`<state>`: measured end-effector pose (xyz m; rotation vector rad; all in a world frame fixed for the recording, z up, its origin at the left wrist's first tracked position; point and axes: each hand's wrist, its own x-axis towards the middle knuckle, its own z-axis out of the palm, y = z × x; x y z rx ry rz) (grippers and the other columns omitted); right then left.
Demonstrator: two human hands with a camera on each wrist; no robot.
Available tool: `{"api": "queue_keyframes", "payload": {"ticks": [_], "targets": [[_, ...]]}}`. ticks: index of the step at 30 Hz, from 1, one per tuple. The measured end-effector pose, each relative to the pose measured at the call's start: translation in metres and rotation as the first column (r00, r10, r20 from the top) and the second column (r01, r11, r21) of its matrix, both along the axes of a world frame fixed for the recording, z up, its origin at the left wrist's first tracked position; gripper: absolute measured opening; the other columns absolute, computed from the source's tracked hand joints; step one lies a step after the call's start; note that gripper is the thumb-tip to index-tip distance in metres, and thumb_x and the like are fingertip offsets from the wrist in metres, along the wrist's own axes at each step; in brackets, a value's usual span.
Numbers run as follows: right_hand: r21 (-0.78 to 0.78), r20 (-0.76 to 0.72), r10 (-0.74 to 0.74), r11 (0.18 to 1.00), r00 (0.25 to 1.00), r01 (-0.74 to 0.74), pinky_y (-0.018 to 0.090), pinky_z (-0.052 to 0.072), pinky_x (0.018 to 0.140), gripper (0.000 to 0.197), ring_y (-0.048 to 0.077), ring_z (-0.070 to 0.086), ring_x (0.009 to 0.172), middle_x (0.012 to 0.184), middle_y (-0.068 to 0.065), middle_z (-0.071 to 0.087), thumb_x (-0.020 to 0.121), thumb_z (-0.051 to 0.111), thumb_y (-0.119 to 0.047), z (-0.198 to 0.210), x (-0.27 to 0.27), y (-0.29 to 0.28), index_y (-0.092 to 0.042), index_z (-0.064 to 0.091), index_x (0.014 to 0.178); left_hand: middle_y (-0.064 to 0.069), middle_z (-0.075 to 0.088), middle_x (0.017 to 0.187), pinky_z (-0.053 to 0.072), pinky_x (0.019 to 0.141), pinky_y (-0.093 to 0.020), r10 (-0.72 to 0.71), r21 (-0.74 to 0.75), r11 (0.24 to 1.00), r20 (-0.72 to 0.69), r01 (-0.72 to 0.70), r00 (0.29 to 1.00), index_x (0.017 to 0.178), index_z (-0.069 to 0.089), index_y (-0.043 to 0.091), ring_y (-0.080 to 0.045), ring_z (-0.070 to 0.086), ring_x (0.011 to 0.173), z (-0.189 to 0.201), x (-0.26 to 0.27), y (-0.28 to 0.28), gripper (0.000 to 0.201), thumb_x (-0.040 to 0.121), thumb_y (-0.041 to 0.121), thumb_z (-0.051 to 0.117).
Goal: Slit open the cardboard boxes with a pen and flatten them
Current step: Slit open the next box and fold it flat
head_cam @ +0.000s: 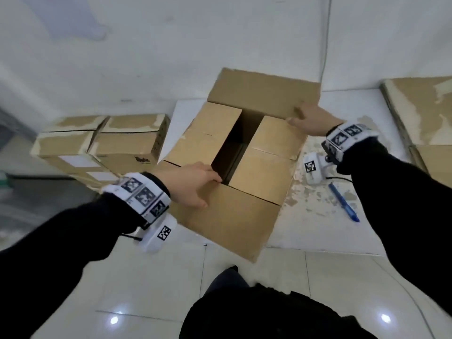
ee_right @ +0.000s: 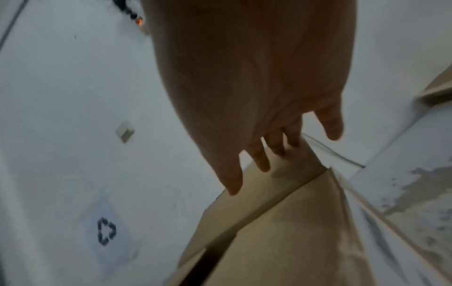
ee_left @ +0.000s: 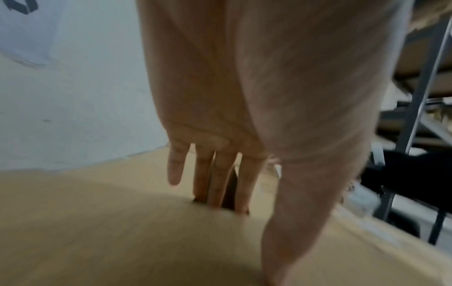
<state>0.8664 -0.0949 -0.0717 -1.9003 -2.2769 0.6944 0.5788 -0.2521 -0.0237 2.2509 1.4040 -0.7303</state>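
A brown cardboard box (head_cam: 266, 167) sits on a white table (head_cam: 318, 231), its top slit, with a dark gap between the two inner flaps. My left hand (head_cam: 195, 187) lies on the near flap (head_cam: 232, 221). In the left wrist view its straight fingers (ee_left: 220, 180) dip into the gap past the flap's edge (ee_left: 97, 232). My right hand (head_cam: 305, 118) holds the raised far flap (head_cam: 259, 94) at its right corner, thumb on one face and fingers (ee_right: 269, 152) on the other face (ee_right: 281, 185). A blue pen (head_cam: 343, 201) lies on the table to the right of the box, untouched.
Several taped cardboard boxes (head_cam: 102, 143) are stacked at the left, below the table's edge. Flattened cardboard (head_cam: 420, 111) lies at the far right. A white wall with a cable stands behind the table, and tiled floor (head_cam: 269, 289) is near me.
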Motion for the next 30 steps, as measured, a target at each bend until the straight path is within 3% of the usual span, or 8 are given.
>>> {"api": "queue_keyframes", "payload": {"ticks": [7, 10, 14, 20, 23, 25, 27, 30], "targets": [[-0.173, 0.160, -0.057, 0.981, 0.985, 0.085, 0.038, 0.028, 0.105, 0.054, 0.032, 0.041, 0.129, 0.143, 0.015, 0.042, 0.099, 0.034, -0.044, 0.006, -0.019, 0.007, -0.008, 0.036, 0.140, 0.001, 0.057, 0.099, 0.026, 0.103, -0.038, -0.306, 0.288, 0.886, -0.229, 0.365, 0.924, 0.104, 0.061, 0.018, -0.019, 0.049, 0.100, -0.050, 0.006, 0.021, 0.052, 0.083, 0.064, 0.050], [-0.104, 0.083, 0.153, 0.984, 0.985, -0.144, 0.032, 0.020, 0.109, 0.045, 0.028, 0.032, 0.137, 0.148, 0.014, 0.035, 0.103, 0.032, -0.027, 0.024, -0.060, -0.014, -0.004, 0.037, 0.142, -0.002, 0.059, 0.101, 0.026, 0.100, -0.038, -0.330, 0.352, 0.851, -0.218, 0.390, 0.918, 0.103, 0.062, 0.015, -0.021, 0.049, 0.101, -0.058, 0.012, 0.026, 0.050, 0.087, 0.061, 0.048], [-0.322, 0.440, 0.493, 0.867, 0.751, -0.381, 0.042, 0.024, 0.110, 0.055, 0.025, 0.036, 0.135, 0.146, 0.005, 0.040, 0.101, 0.019, -0.047, 0.038, -0.113, -0.051, -0.015, 0.041, 0.141, -0.007, 0.059, 0.112, 0.026, 0.102, -0.040, -0.301, 0.410, 0.841, -0.189, 0.353, 0.935, 0.112, 0.060, 0.014, -0.025, 0.048, 0.110, -0.065, 0.018, 0.025, 0.052, 0.088, 0.059, 0.048], [0.003, 0.551, 0.164, 0.980, 0.818, -0.198, 0.041, 0.030, 0.102, 0.034, 0.029, 0.051, 0.112, 0.120, 0.014, 0.057, 0.100, 0.030, -0.025, 0.120, -0.064, -0.091, -0.007, 0.057, 0.111, -0.011, 0.049, 0.131, 0.010, 0.112, -0.052, -0.245, 0.478, 0.781, -0.358, 0.402, 0.901, 0.129, 0.052, 0.015, -0.030, 0.037, 0.128, -0.050, 0.014, 0.016, 0.084, 0.077, 0.080, 0.041], [-0.123, 0.635, 0.051, 0.992, 0.771, 0.035, 0.036, 0.036, 0.102, 0.045, 0.030, 0.051, 0.112, 0.130, 0.020, 0.054, 0.102, 0.028, -0.033, 0.112, -0.033, -0.121, -0.002, 0.053, 0.124, -0.015, 0.040, 0.143, -0.006, 0.113, -0.060, -0.169, 0.566, 0.725, -0.405, 0.392, 0.898, 0.137, 0.043, 0.017, -0.037, 0.026, 0.138, -0.025, -0.013, 0.016, 0.096, 0.070, 0.086, 0.042], [-0.253, 0.525, -0.084, 0.935, 0.847, 0.250, 0.039, 0.034, 0.106, 0.062, 0.033, 0.041, 0.129, 0.147, 0.019, 0.037, 0.099, 0.030, -0.047, 0.086, -0.031, -0.132, -0.003, 0.034, 0.143, -0.018, 0.032, 0.149, -0.013, 0.111, -0.061, -0.048, 0.602, 0.738, -0.405, 0.306, 0.913, 0.143, 0.034, 0.021, -0.039, 0.018, 0.142, -0.012, -0.046, 0.021, 0.104, 0.065, 0.088, 0.044], [-0.395, 0.231, -0.358, 0.815, 0.904, 0.424, 0.047, 0.046, 0.096, 0.077, 0.040, 0.039, 0.130, 0.154, 0.017, 0.023, 0.094, 0.038, -0.055, 0.053, -0.038, -0.132, -0.004, 0.018, 0.149, -0.019, 0.029, 0.150, -0.007, 0.114, -0.060, 0.060, 0.584, 0.795, -0.343, 0.163, 0.938, 0.148, 0.021, 0.025, -0.042, 0.019, 0.141, -0.012, -0.081, 0.029, 0.112, 0.060, 0.090, 0.046], [-0.419, -0.038, -0.610, 0.729, 0.792, 0.542, 0.050, 0.057, 0.073, 0.074, 0.047, 0.056, 0.107, 0.145, 0.026, 0.033, 0.093, 0.054, -0.042, 0.018, -0.052, -0.127, 0.004, 0.026, 0.143, -0.017, 0.035, 0.146, 0.029, 0.109, -0.050, 0.130, 0.355, 0.929, -0.053, -0.103, 0.990, 0.151, -0.005, 0.029, -0.037, 0.041, 0.128, -0.033, -0.120, 0.044, 0.127, 0.057, 0.081, 0.063]]}}
